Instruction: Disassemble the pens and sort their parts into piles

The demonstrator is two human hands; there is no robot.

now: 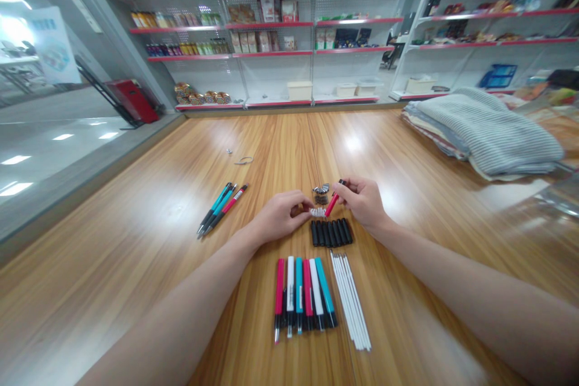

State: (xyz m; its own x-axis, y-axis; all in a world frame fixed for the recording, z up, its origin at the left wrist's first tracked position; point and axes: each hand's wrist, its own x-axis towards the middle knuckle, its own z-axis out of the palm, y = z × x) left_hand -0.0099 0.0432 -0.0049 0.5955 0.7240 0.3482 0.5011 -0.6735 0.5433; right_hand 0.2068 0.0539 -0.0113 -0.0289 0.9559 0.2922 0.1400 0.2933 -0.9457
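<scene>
Held: our right hand is closed in a pinch on a red pen barrel, its black end pointing away from us. Our left hand is nearly closed, its fingertips pinching a small white ribbed part, whose exact kind is too small for us to tell. The two hands are close together, with the red pen barrel and the white part almost meeting between them.

Nearby: a small heap of metal parts lies just beyond the hands. A tight row of black pen sections sits just below them, nearer to us. Further toward us are pink, white and teal pen barrels and a bundle of white refill tubes. Three assembled pens lie left of the left hand, on the wooden surface.

Risks: we judge the white part the likeliest loss, since so small a piece could slip from a light pinch. A lowered wrist could disturb the black pen sections, and any round piece knocked loose could roll along the smooth surface.
</scene>
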